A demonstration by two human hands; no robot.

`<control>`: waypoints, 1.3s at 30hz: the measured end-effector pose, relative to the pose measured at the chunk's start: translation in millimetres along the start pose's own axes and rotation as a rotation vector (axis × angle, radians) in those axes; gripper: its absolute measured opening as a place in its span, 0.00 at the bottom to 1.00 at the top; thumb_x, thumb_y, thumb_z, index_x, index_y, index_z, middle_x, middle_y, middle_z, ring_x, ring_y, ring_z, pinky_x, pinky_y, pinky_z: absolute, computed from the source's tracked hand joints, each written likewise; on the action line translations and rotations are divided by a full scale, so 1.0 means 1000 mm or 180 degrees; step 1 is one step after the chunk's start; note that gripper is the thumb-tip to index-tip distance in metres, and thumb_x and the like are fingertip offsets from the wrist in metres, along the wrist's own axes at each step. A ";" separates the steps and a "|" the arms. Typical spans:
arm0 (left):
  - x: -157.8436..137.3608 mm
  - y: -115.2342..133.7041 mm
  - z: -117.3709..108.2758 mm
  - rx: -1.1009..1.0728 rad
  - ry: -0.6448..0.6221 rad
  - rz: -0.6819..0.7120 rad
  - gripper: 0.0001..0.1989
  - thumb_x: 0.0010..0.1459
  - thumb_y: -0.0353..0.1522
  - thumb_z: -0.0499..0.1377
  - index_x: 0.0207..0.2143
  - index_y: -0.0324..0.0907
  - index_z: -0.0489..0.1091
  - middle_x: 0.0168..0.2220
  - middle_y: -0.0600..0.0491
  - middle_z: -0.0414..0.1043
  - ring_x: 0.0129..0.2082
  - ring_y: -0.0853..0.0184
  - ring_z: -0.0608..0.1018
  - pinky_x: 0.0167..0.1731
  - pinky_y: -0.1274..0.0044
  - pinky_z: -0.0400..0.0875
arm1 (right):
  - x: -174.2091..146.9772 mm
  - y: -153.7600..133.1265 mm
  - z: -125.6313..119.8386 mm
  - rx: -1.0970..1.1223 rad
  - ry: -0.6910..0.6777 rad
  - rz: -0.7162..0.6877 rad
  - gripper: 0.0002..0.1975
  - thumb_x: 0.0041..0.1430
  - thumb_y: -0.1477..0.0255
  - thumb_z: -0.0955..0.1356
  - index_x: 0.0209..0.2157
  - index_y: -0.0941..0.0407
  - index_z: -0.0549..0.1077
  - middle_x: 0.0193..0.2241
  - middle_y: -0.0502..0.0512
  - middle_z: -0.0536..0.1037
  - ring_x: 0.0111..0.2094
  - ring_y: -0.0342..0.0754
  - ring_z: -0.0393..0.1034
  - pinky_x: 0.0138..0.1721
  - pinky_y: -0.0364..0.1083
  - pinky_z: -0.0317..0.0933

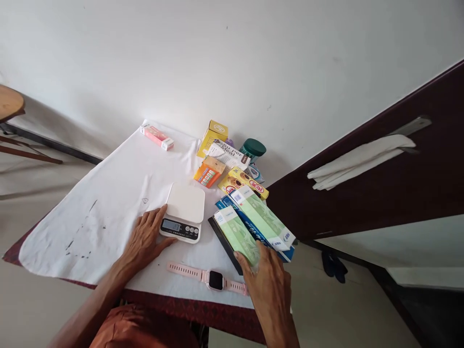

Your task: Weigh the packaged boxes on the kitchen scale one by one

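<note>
My left hand [145, 237] lies flat on the cloth with its fingers spread, its fingertips and thumb against the left and front sides of a white digital kitchen scale [185, 205]. The scale's platform bears nothing, and its small display is too faint to read. My right hand [270, 285] grips the near end of a pale green box [237, 234], thumb on the left and fingers on the right. That box lies over a black box [224, 244]. Beside it, another green box [263, 215] rests on a blue box [250, 227]. A pink smartwatch [216, 280] lies near the table's front edge.
Toward the wall stand a yellow box [214, 136], a "Super Meal" box [229, 153], an orange box [209, 173], a yellow biscuit box [242, 182] and a green-lidded jar [253, 149]. A pink box [157, 137] lies far left. A dark door [362, 193] adjoins the right side.
</note>
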State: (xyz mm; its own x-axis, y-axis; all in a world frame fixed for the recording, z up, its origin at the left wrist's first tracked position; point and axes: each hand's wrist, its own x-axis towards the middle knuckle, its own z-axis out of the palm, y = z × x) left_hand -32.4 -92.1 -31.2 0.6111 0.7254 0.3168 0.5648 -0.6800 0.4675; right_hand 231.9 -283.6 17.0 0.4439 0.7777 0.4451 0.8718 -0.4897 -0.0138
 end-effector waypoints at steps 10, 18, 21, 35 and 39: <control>-0.001 -0.004 0.005 -0.0042 0.0012 -0.0087 0.42 0.65 0.47 0.62 0.71 0.45 0.46 0.62 0.43 0.66 0.58 0.49 0.69 0.54 0.61 0.65 | 0.038 -0.056 0.005 0.1451 0.0163 -0.0060 0.27 0.67 0.53 0.66 0.59 0.57 0.67 0.48 0.65 0.74 0.51 0.61 0.70 0.51 0.58 0.66; -0.002 -0.003 0.006 -0.0081 0.0134 -0.0078 0.43 0.63 0.46 0.64 0.71 0.45 0.46 0.62 0.42 0.66 0.59 0.49 0.69 0.57 0.59 0.65 | 0.092 -0.114 0.054 0.1620 -0.0130 -0.0624 0.21 0.70 0.62 0.64 0.57 0.61 0.66 0.50 0.68 0.74 0.53 0.62 0.67 0.54 0.61 0.65; -0.001 -0.002 0.005 -0.0105 0.0141 -0.0117 0.43 0.63 0.46 0.65 0.71 0.45 0.47 0.61 0.43 0.67 0.58 0.49 0.70 0.56 0.59 0.66 | 0.099 -0.109 0.051 0.1605 -0.0123 -0.0764 0.27 0.68 0.59 0.66 0.61 0.62 0.64 0.53 0.70 0.73 0.56 0.63 0.66 0.56 0.63 0.64; -0.002 0.001 0.004 -0.0222 0.0074 -0.0191 0.42 0.64 0.48 0.63 0.71 0.44 0.48 0.61 0.42 0.68 0.57 0.50 0.71 0.55 0.61 0.65 | 0.102 -0.100 0.051 0.1620 -0.0276 -0.0924 0.23 0.69 0.60 0.65 0.58 0.58 0.67 0.49 0.67 0.77 0.52 0.63 0.71 0.51 0.62 0.68; -0.001 0.002 0.006 -0.0245 0.0046 -0.0230 0.43 0.64 0.48 0.63 0.71 0.43 0.48 0.62 0.42 0.67 0.58 0.51 0.70 0.56 0.62 0.64 | 0.119 -0.113 0.054 0.1861 -0.0075 -0.1018 0.22 0.68 0.61 0.66 0.57 0.58 0.67 0.49 0.66 0.76 0.51 0.61 0.71 0.51 0.60 0.69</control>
State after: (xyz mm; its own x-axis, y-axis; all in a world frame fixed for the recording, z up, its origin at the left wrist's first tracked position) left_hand -28.6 -95.4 -35.4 0.5619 0.7741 0.2917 0.5625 -0.6161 0.5513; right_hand 196.8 -114.5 23.3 0.1434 0.8608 0.4883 0.9271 0.0558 -0.3706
